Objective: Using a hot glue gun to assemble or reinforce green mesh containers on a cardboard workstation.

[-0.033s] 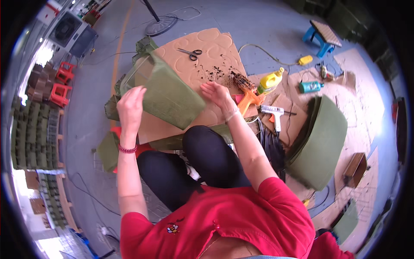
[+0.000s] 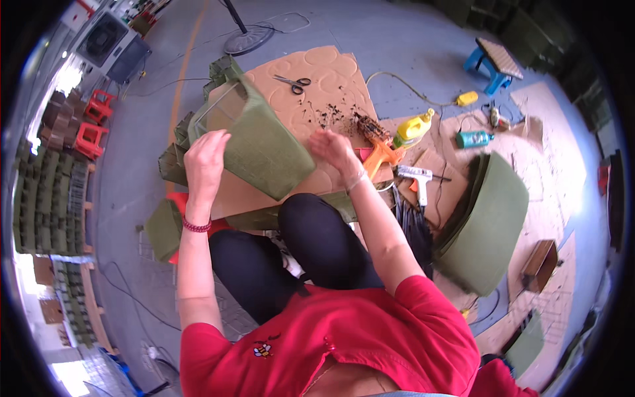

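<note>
Left fingers (image 2: 218, 138) curl by the green panel (image 2: 266, 142), grip unclear; right fingers (image 2: 322, 141) half-open, empty.

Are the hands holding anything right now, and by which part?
Nothing can be seen held in the right hand. The left hand overlaps the left side of the green piece, but whether it grips it cannot be told.

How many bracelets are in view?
2: a red bracelet at the wrist of the left hand, a pale bracelet at that of the right hand. Others could be hidden.
</note>
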A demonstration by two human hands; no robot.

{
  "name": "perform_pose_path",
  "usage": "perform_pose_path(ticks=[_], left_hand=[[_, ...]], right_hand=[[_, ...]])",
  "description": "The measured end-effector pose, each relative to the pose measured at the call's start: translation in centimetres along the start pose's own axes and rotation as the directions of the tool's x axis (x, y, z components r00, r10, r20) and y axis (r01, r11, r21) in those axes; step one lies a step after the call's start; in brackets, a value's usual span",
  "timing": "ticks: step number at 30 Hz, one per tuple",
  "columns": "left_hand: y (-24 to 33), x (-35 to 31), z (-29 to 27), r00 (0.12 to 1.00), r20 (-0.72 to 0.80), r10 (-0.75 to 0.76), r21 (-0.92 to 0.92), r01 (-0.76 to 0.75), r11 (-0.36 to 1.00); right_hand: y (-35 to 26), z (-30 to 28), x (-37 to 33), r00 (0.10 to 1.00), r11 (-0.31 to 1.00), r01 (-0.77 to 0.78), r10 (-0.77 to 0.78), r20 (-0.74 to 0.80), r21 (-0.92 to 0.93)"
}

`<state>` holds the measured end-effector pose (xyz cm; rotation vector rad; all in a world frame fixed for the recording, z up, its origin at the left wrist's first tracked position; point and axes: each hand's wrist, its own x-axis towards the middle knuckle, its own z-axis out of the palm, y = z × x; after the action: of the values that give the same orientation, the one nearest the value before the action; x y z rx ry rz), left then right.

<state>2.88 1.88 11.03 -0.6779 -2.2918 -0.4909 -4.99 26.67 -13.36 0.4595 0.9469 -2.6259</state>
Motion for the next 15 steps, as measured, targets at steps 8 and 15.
perform_pose_path(ticks=[8, 15], left_hand=[[2.5, -0.2, 0.3, 0.989, 0.043, 0.138, -0.116, -0.133, 0.984], [3.3, -2.3, 1.4, 0.993, -0.017, 0.119, -0.116, -0.120, 0.986]], right_hand=[[1.1, 5.7, -3.9, 0.997, 0.860, 0.080, -0.068, 0.042, -0.505], [-2.6, 12.1, -7.8, 0.819, 0.737, 0.573, -0.531, 0.218, -0.358]])
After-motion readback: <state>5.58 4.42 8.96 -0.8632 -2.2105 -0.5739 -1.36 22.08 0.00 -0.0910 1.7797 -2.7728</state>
